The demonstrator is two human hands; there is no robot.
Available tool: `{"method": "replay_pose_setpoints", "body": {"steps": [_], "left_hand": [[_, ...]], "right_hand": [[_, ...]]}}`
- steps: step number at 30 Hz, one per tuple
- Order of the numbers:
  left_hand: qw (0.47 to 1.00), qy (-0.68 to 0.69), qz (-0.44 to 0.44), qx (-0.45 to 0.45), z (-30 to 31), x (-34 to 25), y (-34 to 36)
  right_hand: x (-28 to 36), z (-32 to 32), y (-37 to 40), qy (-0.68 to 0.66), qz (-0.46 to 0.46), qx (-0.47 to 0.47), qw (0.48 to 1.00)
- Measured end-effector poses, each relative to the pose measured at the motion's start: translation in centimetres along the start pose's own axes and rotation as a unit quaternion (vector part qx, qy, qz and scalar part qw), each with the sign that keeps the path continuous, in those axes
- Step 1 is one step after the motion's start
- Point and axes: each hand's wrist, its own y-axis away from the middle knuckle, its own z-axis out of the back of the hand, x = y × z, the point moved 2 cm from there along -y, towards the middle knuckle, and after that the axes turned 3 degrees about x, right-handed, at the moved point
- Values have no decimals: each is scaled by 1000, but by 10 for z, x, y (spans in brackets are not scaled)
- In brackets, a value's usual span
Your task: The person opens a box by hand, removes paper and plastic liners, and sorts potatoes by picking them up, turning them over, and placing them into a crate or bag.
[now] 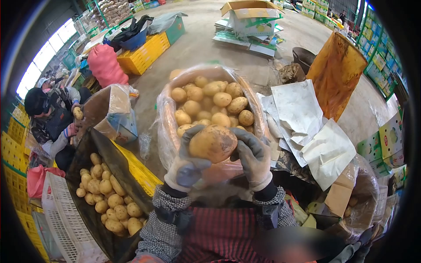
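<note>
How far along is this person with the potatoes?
Already done, it seems: a heap of potatoes in the plastic-lined box ahead. In hand: one large, brown-patched potato, held by the left hand and right hand. Probably remaining: the loose potatoes on the dark sheet at the left, though one picture can't show which way they move.

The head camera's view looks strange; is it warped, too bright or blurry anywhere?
All in the head view: the scene bows like a fisheye, with dark rounded edges; windows at upper left glare white; a soft smudge right of bottom centre hides detail; the held potato looks fairly sharp.
</note>
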Motion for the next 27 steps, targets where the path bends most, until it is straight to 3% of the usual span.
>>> {"method": "replay_pose_setpoints", "body": {"steps": [2,5,8,14,20,27], "left_hand": [[1000,2,3,-3,0,0,0],[998,-62,-11,-17,-4,-5,1],[977,-208,-39,-25,-6,-14,3],[969,-241,-37,-39,3,-13,3],[998,-41,-51,-2,7,-11,3],[997,-67,-43,-10,9,-17,5]], "right_hand": [[-4,2,1,1,27,11,1000],[1,-2,-1,111,16,7,994],[-6,-2,-3,119,9,21,993],[-15,2,-2,93,-27,37,995],[-7,3,0,-25,28,65,997],[4,-5,0,22,7,64,998]]}}
